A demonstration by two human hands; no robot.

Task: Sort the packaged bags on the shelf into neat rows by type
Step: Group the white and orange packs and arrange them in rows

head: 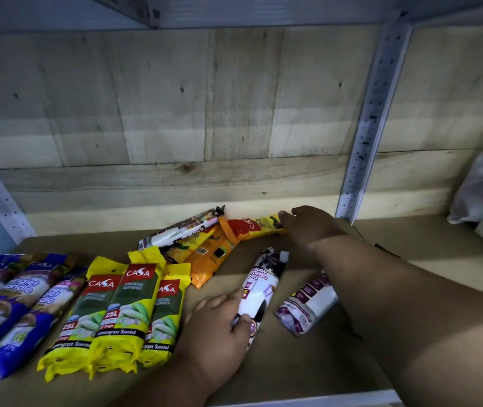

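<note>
Nearest the camera, the left hand point(216, 324) is gripping the lower end of a white drawstring bag roll point(261, 292) near the shelf's point(337, 362) front edge, probably steadying it so it can start a row of its own. Just beside it, toward the right edge, a purple-and-white pack point(305, 304) is lying askew, partly under the right forearm. The right hand point(307, 224) is reaching to the back edge and closing on the end of a yellow pack point(263, 226); how firmly the fingers are holding it is hard to tell in the dim light. That pack is touching an unsorted heap of orange packs point(211, 257) and a white roll point(178, 232). Along the front left, three yellow lemongrass packs point(117, 312) and the blue packs point(14, 304) are already lying in side-by-side rows by type.
</note>
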